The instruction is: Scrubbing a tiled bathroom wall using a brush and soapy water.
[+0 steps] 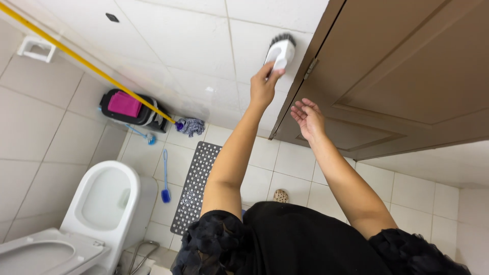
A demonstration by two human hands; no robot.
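My left hand [264, 86] is raised and grips a white scrub brush [280, 51] with dark bristles, pressed against the white tiled wall [193, 46] beside the door edge. My right hand [308, 118] hovers open, palm up, just in front of the brown wooden door [407, 76], holding nothing. Both forearms reach forward from my black clothing at the bottom of the view.
A white toilet [104, 201] with its lid up stands at the lower left. A grey perforated mat [196, 186] lies on the floor tiles. A yellow-handled mop [189, 126], a blue toilet brush [165, 191] and a black bucket with a pink cloth [127, 107] are near the wall.
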